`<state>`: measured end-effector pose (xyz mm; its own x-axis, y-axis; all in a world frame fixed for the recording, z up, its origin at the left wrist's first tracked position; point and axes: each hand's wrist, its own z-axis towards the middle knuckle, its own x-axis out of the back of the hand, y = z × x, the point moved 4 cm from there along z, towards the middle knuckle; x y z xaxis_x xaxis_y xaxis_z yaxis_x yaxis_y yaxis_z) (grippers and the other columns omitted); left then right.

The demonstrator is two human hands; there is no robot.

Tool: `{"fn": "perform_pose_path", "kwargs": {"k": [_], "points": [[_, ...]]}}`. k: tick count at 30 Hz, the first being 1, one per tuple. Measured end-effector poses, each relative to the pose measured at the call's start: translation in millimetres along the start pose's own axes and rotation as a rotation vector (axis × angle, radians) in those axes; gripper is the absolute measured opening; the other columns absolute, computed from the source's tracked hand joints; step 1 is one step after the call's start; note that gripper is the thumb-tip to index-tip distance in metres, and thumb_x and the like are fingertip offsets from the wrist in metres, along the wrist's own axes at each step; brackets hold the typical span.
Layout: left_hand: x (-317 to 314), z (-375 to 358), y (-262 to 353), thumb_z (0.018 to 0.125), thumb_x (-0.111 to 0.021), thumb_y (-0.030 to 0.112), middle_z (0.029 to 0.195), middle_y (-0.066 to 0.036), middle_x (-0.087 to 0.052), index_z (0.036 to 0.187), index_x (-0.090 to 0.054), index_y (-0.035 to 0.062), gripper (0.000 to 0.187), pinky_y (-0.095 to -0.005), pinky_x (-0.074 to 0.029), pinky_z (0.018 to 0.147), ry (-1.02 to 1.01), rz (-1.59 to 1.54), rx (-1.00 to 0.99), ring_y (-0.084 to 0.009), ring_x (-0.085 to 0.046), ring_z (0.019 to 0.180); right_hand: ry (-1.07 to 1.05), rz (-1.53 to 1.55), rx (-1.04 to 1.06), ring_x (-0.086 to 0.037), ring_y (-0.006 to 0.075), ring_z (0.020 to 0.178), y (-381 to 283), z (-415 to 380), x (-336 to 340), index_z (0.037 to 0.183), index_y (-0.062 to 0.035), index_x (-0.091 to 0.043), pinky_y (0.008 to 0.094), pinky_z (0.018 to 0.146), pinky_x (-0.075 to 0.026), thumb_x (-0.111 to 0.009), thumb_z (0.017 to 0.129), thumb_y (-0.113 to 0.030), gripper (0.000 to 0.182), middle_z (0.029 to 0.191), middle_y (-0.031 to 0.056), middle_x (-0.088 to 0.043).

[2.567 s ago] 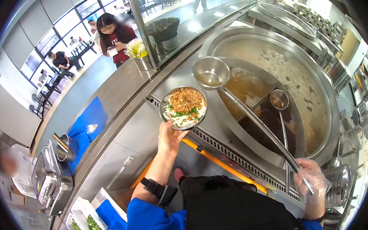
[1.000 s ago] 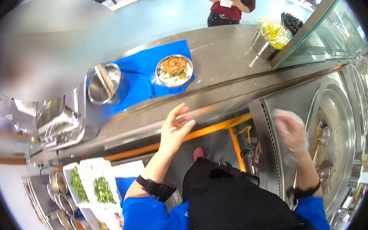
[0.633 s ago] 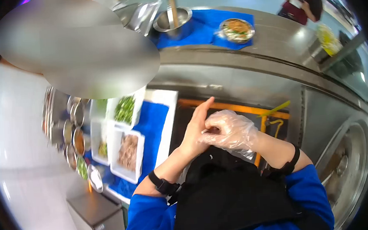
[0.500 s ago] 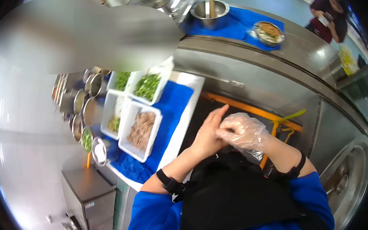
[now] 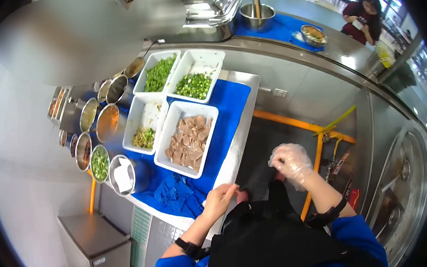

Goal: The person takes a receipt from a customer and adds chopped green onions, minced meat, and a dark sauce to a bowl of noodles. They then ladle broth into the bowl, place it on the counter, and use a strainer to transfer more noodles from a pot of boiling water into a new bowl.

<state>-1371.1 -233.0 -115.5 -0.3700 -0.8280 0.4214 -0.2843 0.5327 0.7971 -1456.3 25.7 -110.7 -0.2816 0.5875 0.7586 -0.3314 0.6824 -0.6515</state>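
Note:
My left hand (image 5: 219, 201) is bare, with fingers pressed together, near the table's edge beside a crumpled blue cloth (image 5: 175, 190). What it might hold is too small to tell. My right hand (image 5: 291, 164) wears a clear plastic glove, its fingers curled above the dark floor; nothing can be made out in them. Left of my hands, a white tub of sliced meat (image 5: 189, 142) stands on a blue cloth. Beside it are a tub with a little chopped vegetable (image 5: 144, 138), a tub of chopped green onion (image 5: 194, 85) and a tub of leafy greens (image 5: 160, 74).
Several metal containers, one with orange contents (image 5: 108, 121), line the left. A steel bowl (image 5: 257, 19) and a filled bowl (image 5: 313, 35) stand on the back counter. A person (image 5: 363, 19) is behind it. A round steel basin (image 5: 399, 205) is at right.
My hands, close together before, are now apart: the left has moved down toward the table edge, the gloved right slightly right and down. The view has shifted, showing more of the tubs.

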Motion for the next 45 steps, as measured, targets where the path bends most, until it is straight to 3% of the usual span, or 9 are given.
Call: {"fn": "perform_pose_path", "kwargs": {"k": [4, 8, 14, 17, 23, 30, 31, 35, 45], "points": [[3, -36, -17, 0.086, -0.070, 0.017, 0.102, -0.010, -0.066, 0.101, -0.062, -0.0014, 0.025, -0.0280, -0.051, 0.083, -0.014, -0.078, -0.044, -0.0147, -0.064, 0.094, 0.165, 0.068, -0.043, -0.063, 0.0297, 0.083, -59, -22, -5, 0.088, -0.0116, -0.067, 0.0396, 0.078, -0.050, -0.055, 0.079, -0.009, 0.015, 0.086, 0.0104, -0.067], [-10, -48, -27, 0.083, -0.071, 0.007, 0.106, -0.012, -0.064, 0.109, -0.056, -0.0017, 0.031, -0.0290, -0.051, 0.084, -0.110, -0.182, -0.020, -0.0197, -0.062, 0.101, 0.105, 0.089, -0.209, -0.063, 0.0344, 0.092, -84, -65, -8, 0.102, -0.0104, -0.065, 0.0448, 0.083, -0.049, -0.056, 0.084, -0.017, 0.021, 0.104, 0.0108, -0.067], [-45, -75, -16, 0.087, -0.066, 0.003, 0.100, -0.006, -0.065, 0.105, -0.061, -0.0007, 0.019, -0.0225, -0.049, 0.075, -0.272, -0.209, -0.096, -0.0116, -0.061, 0.088, 0.361, 0.171, -0.261, -0.059, 0.0306, 0.105, -112, -155, -30, 0.114, -0.0122, -0.061, 0.0410, 0.091, -0.046, -0.057, 0.088, -0.030, 0.031, 0.117, 0.0091, -0.062], [-80, -80, -15, 0.090, -0.062, 0.005, 0.091, -0.004, -0.064, 0.103, -0.060, 0.0008, 0.013, -0.0209, -0.046, 0.077, -0.376, -0.106, -0.214, -0.0095, -0.059, 0.086, 0.496, 0.213, -0.315, -0.060, 0.0344, 0.095, -123, -209, -40, 0.100, -0.0091, -0.063, 0.0439, 0.085, -0.047, -0.057, 0.084, -0.027, 0.025, 0.099, 0.0138, -0.063], [-149, -109, -5, 0.092, -0.061, 0.010, 0.094, -0.003, -0.064, 0.101, -0.059, 0.0035, 0.011, -0.0213, -0.048, 0.073, -0.734, 0.003, -0.352, -0.0086, -0.059, 0.082, 0.533, 0.323, -0.550, -0.063, 0.0340, 0.092, -156, -322, -89, 0.088, -0.0067, -0.067, 0.0429, 0.079, -0.049, -0.059, 0.083, -0.028, 0.023, 0.089, 0.0142, -0.066], [-239, -168, -23, 0.089, -0.063, 0.006, 0.090, -0.002, -0.064, 0.097, -0.061, 0.0037, 0.009, -0.0210, -0.047, 0.071, -1.195, 0.095, -0.486, -0.0075, -0.058, 0.080, 0.812, 0.268, -0.999, -0.059, 0.0361, 0.097, -222, -461, -168, 0.101, -0.0078, -0.063, 0.0465, 0.085, -0.047, -0.053, 0.083, -0.026, 0.027, 0.098, 0.0153, -0.064], [-245, -177, -31, 0.089, -0.061, 0.000, 0.094, -0.005, -0.065, 0.100, -0.060, 0.0001, 0.011, -0.0220, -0.046, 0.081, -1.270, 0.154, -0.418, -0.0088, -0.060, 0.087, 0.728, 0.322, -1.112, -0.059, 0.0362, 0.099, -234, -480, -185, 0.106, -0.0104, -0.062, 0.0471, 0.087, -0.046, -0.052, 0.084, -0.027, 0.030, 0.102, 0.0158, -0.064], [-266, -235, -53, 0.088, -0.063, 0.006, 0.088, -0.004, -0.065, 0.098, -0.062, 0.0016, 0.011, -0.0223, -0.047, 0.068, -1.390, 0.179, -0.478, -0.0090, -0.058, 0.076, 0.808, 0.361, -1.387, -0.060, 0.0353, 0.102, -314, -544, -249, 0.105, -0.0096, -0.065, 0.0449, 0.089, -0.046, -0.053, 0.086, -0.030, 0.030, 0.104, 0.0155, -0.065], [-337, -456, -112, 0.087, -0.067, 0.006, 0.097, -0.006, -0.066, 0.102, -0.061, -0.0005, 0.018, -0.0238, -0.049, 0.083, -1.710, 0.320, -0.617, -0.0110, -0.062, 0.090, 1.429, 0.474, -1.767, -0.060, 0.0319, 0.107, -497, -720, -400, 0.114, -0.0105, -0.063, 0.0398, 0.093, -0.046, -0.052, 0.089, -0.034, 0.036, 0.112, 0.0148, -0.064]]}}
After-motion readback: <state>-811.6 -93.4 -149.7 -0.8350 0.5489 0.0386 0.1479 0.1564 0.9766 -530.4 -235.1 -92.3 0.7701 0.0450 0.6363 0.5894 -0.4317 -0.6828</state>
